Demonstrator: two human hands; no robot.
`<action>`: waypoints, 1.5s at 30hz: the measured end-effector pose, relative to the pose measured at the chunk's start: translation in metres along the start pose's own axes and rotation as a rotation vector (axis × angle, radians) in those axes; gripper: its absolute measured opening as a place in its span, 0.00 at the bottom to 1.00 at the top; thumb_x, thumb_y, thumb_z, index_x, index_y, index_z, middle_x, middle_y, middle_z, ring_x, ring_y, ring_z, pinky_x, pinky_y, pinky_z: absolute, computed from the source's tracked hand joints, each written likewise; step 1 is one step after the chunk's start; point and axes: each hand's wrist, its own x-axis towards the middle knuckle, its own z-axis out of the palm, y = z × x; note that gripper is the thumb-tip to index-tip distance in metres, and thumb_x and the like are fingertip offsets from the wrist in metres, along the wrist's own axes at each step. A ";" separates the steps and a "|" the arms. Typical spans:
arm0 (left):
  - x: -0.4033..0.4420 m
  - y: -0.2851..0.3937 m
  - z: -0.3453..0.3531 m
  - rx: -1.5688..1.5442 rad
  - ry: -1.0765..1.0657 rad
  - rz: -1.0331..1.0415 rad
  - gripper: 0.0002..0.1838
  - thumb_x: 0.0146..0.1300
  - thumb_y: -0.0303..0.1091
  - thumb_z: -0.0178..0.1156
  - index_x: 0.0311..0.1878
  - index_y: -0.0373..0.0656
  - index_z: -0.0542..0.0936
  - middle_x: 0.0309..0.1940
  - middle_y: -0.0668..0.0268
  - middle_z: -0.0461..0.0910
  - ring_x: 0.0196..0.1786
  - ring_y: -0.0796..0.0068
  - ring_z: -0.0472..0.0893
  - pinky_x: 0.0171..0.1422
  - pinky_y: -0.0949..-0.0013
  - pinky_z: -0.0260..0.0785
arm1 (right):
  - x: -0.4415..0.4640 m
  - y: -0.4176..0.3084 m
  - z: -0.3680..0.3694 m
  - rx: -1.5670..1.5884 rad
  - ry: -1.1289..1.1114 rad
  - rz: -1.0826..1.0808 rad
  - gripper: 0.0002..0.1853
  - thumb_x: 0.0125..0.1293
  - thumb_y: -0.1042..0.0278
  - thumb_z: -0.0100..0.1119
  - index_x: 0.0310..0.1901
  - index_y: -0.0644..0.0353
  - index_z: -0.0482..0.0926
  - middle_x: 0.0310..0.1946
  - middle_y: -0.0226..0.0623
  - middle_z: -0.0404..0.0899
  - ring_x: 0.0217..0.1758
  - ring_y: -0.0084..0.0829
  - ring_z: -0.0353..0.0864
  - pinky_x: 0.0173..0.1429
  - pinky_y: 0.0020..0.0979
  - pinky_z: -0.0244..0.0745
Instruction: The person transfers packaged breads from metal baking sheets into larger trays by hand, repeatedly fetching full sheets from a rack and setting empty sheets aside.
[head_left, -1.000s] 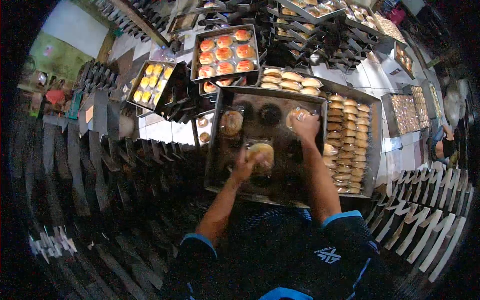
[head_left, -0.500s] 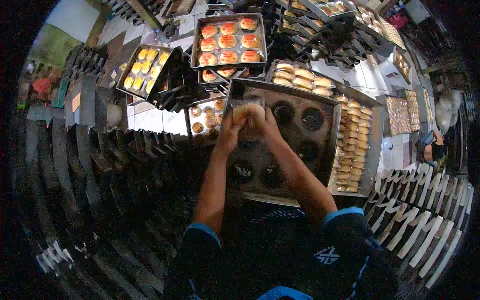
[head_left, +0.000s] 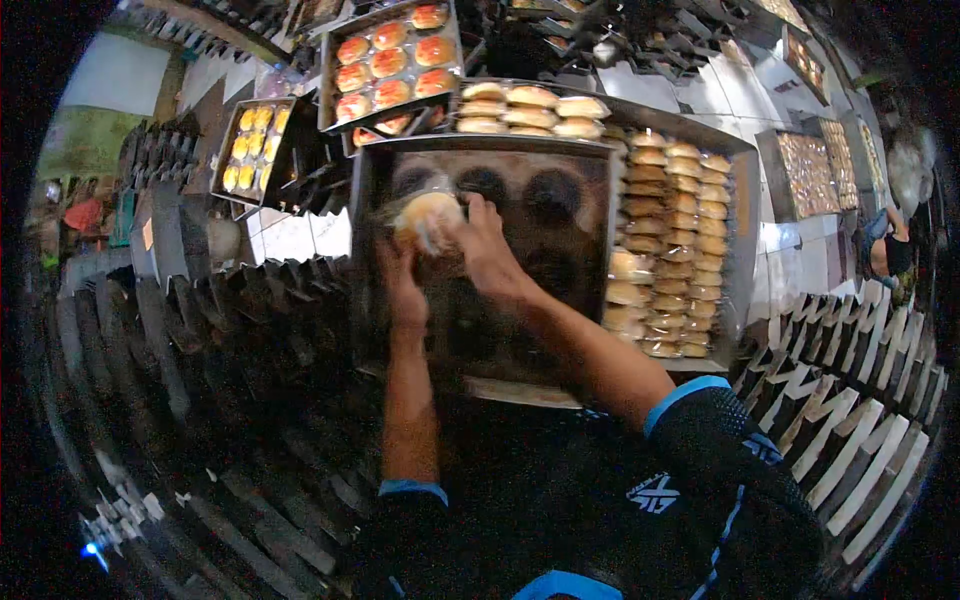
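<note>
A round golden bun point(head_left: 430, 220) in a clear plastic wrapper is held above the far left part of a dark baking tray point(head_left: 545, 300). My left hand point(head_left: 402, 280) grips it from below and the left, its fingers partly blurred. From the right, my right hand point(head_left: 487, 245) closes on the bun's side and wrapper. Dark round marks show on the tray floor beneath my hands. Right of this tray stands a larger tray point(head_left: 735, 260) with packed rows of wrapped buns point(head_left: 685, 230).
Beyond lie a tray of red-topped buns point(head_left: 390, 62) and a tray of yellow-topped pastries point(head_left: 250, 150). Stacked dark trays point(head_left: 180, 330) crowd the left, and pale-edged trays point(head_left: 850, 440) the right. Another person point(head_left: 885, 250) is at the far right.
The wrapped bun and both hands have shifted left in view. My right hand has moved to the bun's right side. The view has also turned, so the trays appear farther left.
</note>
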 end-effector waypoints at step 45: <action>-0.256 0.025 0.111 0.527 0.747 0.161 0.42 0.55 0.48 0.60 0.68 0.37 0.53 0.68 0.47 0.48 0.71 0.52 0.49 0.72 0.48 0.42 | -0.028 0.257 -0.165 0.724 0.278 -0.291 0.32 0.70 0.49 0.35 0.68 0.64 0.52 0.68 0.44 0.54 0.70 0.37 0.55 0.72 0.37 0.49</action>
